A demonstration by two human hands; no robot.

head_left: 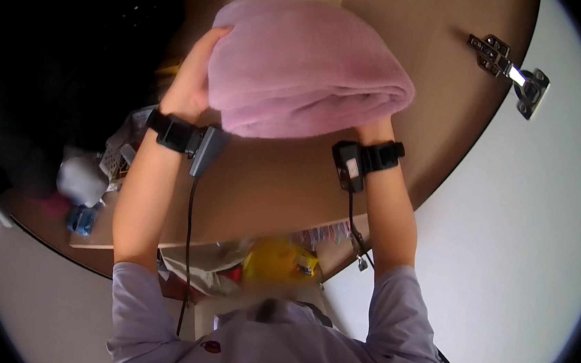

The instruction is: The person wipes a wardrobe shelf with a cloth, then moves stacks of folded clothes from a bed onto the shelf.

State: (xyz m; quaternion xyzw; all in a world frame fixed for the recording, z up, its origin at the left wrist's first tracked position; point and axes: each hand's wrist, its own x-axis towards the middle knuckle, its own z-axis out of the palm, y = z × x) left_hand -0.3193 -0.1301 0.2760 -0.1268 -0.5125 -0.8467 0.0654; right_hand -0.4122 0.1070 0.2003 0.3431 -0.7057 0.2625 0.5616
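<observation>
A thick folded pink blanket [301, 65], soft and plush, is held up in front of me inside an open cabinet. My left hand [196, 80] grips its left side, with the thumb low on the edge and the fingertips near the upper corner. Under the blanket's right end, my right hand [377, 128] supports it; its fingers are hidden by the cloth. Below the blanket lies the wooden shelf [262, 193]. Both wrists carry black straps with small dark devices and hanging cables.
A white cabinet door [507, 235] stands open on the right, with a metal hinge [501, 62]. Dark clothing [74, 45] fills the left side, beside a grey-white rounded item [83, 177] and small clutter. Below the shelf sit a yellow bag [276, 263] and other blurred items.
</observation>
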